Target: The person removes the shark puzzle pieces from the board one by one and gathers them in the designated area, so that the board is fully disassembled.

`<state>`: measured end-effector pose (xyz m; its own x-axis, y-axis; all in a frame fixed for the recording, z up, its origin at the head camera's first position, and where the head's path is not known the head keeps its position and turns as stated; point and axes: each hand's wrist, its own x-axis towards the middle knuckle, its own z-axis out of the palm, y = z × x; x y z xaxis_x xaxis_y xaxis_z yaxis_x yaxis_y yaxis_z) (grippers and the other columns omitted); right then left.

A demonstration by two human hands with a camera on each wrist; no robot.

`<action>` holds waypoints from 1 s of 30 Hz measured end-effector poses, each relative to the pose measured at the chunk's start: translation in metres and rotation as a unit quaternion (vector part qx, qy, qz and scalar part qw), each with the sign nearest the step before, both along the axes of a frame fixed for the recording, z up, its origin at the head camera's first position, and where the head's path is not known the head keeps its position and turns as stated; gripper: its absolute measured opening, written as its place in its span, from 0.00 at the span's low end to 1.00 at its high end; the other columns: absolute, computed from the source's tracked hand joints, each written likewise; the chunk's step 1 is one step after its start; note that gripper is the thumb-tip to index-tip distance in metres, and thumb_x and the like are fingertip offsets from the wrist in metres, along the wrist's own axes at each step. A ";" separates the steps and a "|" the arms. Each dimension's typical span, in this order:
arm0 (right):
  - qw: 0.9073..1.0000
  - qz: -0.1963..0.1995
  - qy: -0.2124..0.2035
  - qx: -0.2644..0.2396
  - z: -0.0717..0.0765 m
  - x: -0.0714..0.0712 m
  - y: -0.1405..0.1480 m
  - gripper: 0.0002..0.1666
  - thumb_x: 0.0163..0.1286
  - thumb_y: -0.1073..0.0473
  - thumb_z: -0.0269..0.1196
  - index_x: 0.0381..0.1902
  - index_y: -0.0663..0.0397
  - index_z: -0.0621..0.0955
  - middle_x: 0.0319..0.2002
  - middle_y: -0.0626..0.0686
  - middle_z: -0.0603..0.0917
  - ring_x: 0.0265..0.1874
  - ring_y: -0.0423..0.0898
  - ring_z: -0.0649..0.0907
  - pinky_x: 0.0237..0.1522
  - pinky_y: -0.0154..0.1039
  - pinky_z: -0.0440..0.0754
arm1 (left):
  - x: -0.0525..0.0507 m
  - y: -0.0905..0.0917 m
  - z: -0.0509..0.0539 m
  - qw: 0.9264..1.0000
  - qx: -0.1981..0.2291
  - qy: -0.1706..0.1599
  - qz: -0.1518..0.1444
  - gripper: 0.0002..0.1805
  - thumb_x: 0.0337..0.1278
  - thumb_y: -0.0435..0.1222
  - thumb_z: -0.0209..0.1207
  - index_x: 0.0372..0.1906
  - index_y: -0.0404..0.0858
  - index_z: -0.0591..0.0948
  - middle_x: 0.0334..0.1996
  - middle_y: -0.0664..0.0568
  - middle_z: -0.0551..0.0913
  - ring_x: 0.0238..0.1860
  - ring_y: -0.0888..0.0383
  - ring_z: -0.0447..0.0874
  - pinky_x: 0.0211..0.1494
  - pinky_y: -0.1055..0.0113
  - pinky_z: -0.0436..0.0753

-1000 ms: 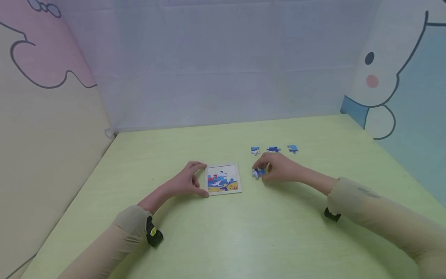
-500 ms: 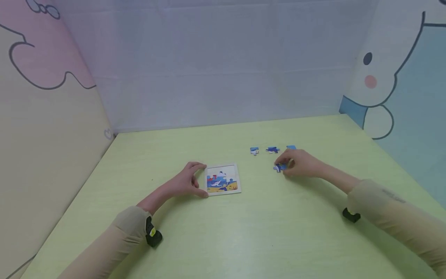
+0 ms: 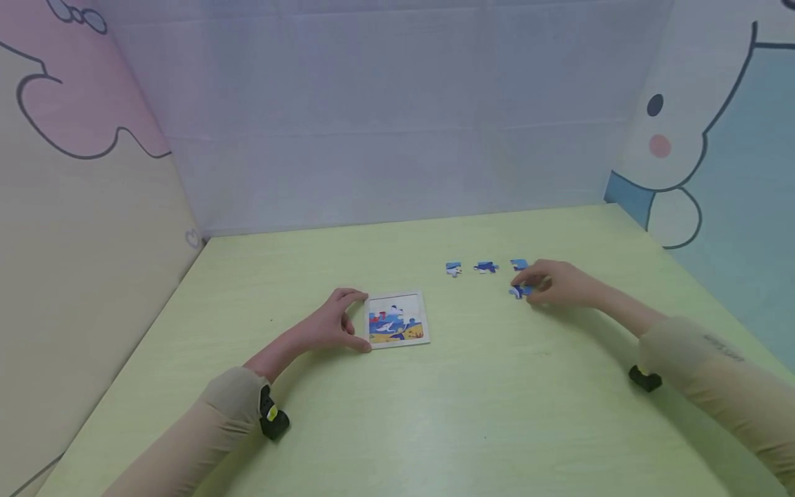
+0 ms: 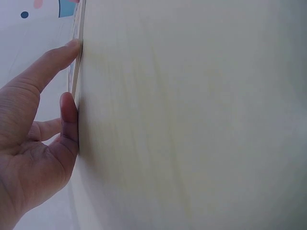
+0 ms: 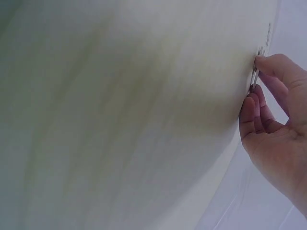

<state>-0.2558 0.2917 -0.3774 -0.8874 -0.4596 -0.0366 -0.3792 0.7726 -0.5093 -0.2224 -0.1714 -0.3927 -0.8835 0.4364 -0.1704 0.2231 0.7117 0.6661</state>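
Note:
In the head view my left hand [image 3: 329,323] holds the left side of a small white-framed jigsaw puzzle board [image 3: 425,317], its thumb at the near corner and a finger at the far corner. The board's lower part shows a blue and yellow sea picture; its upper part is bare white. My right hand [image 3: 562,284] pinches a blue and white puzzle piece [image 3: 518,292] at the table surface, right of the board. In the right wrist view the thumb and fingertips meet at the piece's thin edge [image 5: 255,76]. The left wrist view shows the board [image 4: 76,62] edge-on.
Behind the right hand lie three puzzle pieces in a row: a white and blue one [image 3: 454,269], a dark blue one [image 3: 486,267] and a light blue one [image 3: 519,264]. The pale yellow-green table [image 3: 397,414] meets a plain back wall [image 3: 397,138] and printed side panels.
My right hand has moved right and slightly away with the puzzle piece, ending just in front of the light blue piece. The left hand and the board stay put.

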 end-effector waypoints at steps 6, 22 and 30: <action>1.000 0.002 -0.014 -0.001 -0.003 -0.006 0.016 0.22 0.64 0.58 0.69 0.56 0.46 0.83 0.54 0.58 0.82 0.54 0.56 0.81 0.56 0.54 0.79 | 0.001 -0.001 0.000 1.000 -0.001 0.001 -0.001 0.54 0.41 0.45 0.77 0.75 0.41 0.61 0.73 0.44 0.54 0.33 0.60 0.76 0.41 0.69 0.76; 0.996 0.023 -0.075 -0.047 -0.002 -0.011 0.026 0.23 0.66 0.53 0.68 0.59 0.46 0.82 0.59 0.55 0.81 0.57 0.52 0.77 0.57 0.47 0.75 | 0.000 -0.001 0.000 1.000 0.003 -0.005 0.001 0.54 0.42 0.44 0.77 0.75 0.42 0.61 0.74 0.44 0.53 0.34 0.59 0.77 0.41 0.69 0.77; 0.996 0.022 -0.067 -0.049 -0.007 -0.011 0.030 0.22 0.66 0.52 0.68 0.58 0.45 0.82 0.59 0.54 0.81 0.57 0.49 0.78 0.56 0.37 0.76 | 0.000 0.000 -0.001 1.000 0.000 -0.006 0.004 0.54 0.41 0.44 0.77 0.75 0.43 0.61 0.74 0.45 0.54 0.35 0.59 0.77 0.42 0.68 0.77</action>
